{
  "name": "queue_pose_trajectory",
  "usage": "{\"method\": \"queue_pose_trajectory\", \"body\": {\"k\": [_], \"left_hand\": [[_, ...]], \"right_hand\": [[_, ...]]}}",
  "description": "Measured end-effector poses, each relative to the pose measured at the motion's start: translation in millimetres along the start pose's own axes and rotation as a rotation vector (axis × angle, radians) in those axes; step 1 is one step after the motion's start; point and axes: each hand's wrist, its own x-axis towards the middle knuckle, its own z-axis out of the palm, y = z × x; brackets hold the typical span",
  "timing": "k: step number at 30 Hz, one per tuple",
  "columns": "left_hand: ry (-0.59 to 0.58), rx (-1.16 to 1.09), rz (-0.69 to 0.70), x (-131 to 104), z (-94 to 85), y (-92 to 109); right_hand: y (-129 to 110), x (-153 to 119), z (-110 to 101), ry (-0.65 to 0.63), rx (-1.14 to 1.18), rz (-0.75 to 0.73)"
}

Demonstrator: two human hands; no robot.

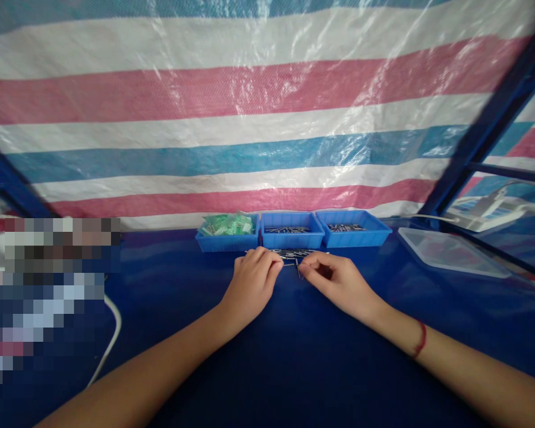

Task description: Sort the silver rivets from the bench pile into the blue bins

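Note:
My left hand (253, 279) is closed, thumb and fingers pinched on a thin metal pin (289, 264) that points to the right. Facing it, my right hand (341, 280) pinches another slim metal piece (298, 268), held roughly upright; its exact kind is too small to make out. The two pieces are very close together, and I cannot tell whether they touch. Just beyond my fingers, a loose pile of thin metal pins (294, 254) lies on the blue table (267, 368).
Behind the pile stand three blue bins: the left bin (227, 242) holds green plastic packets (229, 224), the middle bin (293, 240) and right bin (359, 238) small metal pieces. A translucent lid (450, 252) lies right, near a white power strip (485, 211). A white cable (116, 315) runs left.

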Motion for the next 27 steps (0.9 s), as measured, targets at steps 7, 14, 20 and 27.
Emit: {"method": "queue_pose_trajectory", "body": {"k": [7, 14, 20, 27], "left_hand": [[0.092, -0.358, 0.049, 1.3, 2.8, 5.0], [0.073, -0.379, 0.099, 0.2, 2.1, 3.9], [0.061, -0.381, 0.132, -0.1, 2.8, 6.0], [0.026, -0.367, 0.170, -0.3, 2.4, 7.3]], "right_hand": [[-5.7, -4.8, 4.6, 0.052, 0.116, -0.040], [-8.3, -5.7, 6.3, 0.065, 0.190, -0.024], [-8.2, -5.4, 4.5, 0.044, 0.170, -0.045], [-7.4, -6.3, 4.4, 0.061, 0.131, -0.062]]}}
